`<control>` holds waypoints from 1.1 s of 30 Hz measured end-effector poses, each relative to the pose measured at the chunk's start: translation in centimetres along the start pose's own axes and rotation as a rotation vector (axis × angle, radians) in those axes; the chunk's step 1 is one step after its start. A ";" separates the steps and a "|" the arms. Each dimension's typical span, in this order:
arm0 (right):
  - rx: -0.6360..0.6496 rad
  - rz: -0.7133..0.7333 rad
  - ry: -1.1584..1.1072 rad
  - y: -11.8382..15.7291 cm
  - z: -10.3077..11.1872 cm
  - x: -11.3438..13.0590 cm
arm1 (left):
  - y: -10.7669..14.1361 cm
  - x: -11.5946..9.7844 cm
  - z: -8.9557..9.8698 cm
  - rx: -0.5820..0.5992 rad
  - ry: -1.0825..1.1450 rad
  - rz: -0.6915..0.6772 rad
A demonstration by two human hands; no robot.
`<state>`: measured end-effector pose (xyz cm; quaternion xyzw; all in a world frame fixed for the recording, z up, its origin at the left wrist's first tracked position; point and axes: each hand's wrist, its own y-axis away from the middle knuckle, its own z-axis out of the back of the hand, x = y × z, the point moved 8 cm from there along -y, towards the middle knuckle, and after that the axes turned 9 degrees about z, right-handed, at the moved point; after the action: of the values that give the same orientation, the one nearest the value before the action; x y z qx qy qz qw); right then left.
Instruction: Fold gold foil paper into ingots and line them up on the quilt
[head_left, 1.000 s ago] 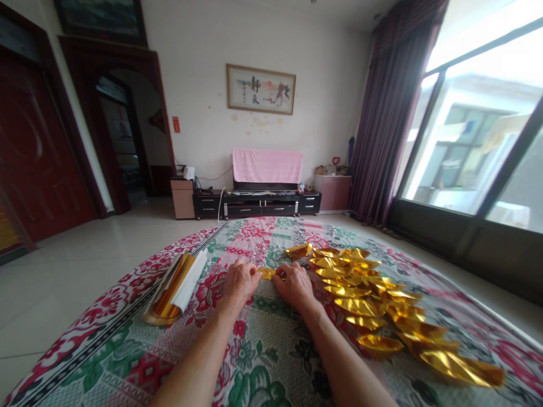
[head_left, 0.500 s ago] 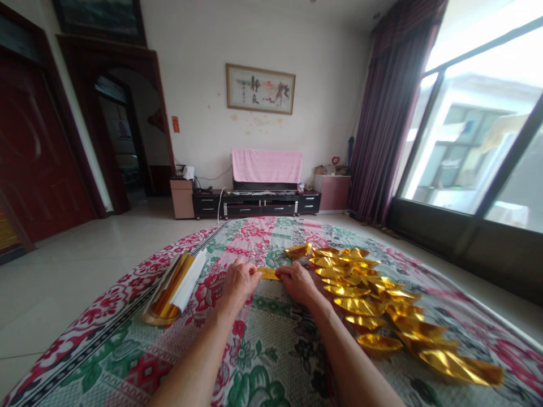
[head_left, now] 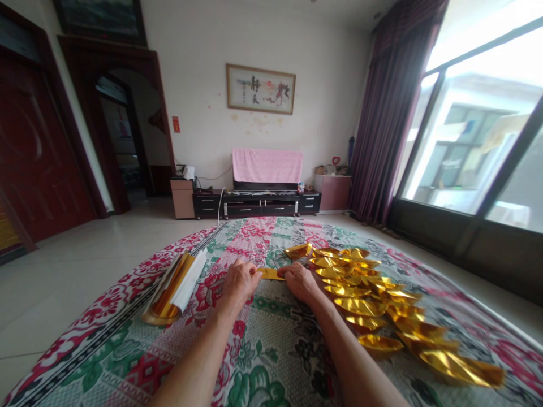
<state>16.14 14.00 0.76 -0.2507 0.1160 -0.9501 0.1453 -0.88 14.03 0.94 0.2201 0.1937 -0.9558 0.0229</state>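
A narrow folded strip of gold foil paper [head_left: 270, 274] stretches between my two hands, low over the patterned cloth. My left hand [head_left: 241, 278] pinches its left end between thumb and fingers. At the other end my right hand [head_left: 300, 279] has its fingers closed on the strip, the fingertips partly hidden behind the knuckles. To the right of my right arm lie several folded gold paper ingots [head_left: 360, 307], boat-shaped and set in overlapping rows. Left of my left hand rests a curled stack of gold and white paper sheets [head_left: 173, 291].
A red, green and white flowered tablecloth [head_left: 263, 345] covers the round table. Beyond it stands a low black cabinet [head_left: 258, 206] with a pink cloth [head_left: 267, 165] over what looks like a television. A purple curtain [head_left: 382, 113] hangs beside the large window at right.
My right hand has shifted slightly to the right along the gold strip, so a little more of it shows between my hands. My left hand stays in place.
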 end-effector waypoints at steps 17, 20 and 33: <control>-0.147 -0.088 -0.153 0.2 1.0 -1.5 | 0.1 -0.2 0.3 0.014 0.012 0.015; -0.133 -0.038 -0.119 0.2 0.9 -1.3 | 0.1 -0.1 0.3 0.014 0.013 0.026; -0.291 0.349 -0.053 1.3 1.2 4.0 | 0.0 0.0 0.0 0.038 0.014 0.023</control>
<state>13.69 11.28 3.16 -0.2699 0.2895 -0.8769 0.2727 -0.89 14.05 0.95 0.2295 0.1730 -0.9574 0.0284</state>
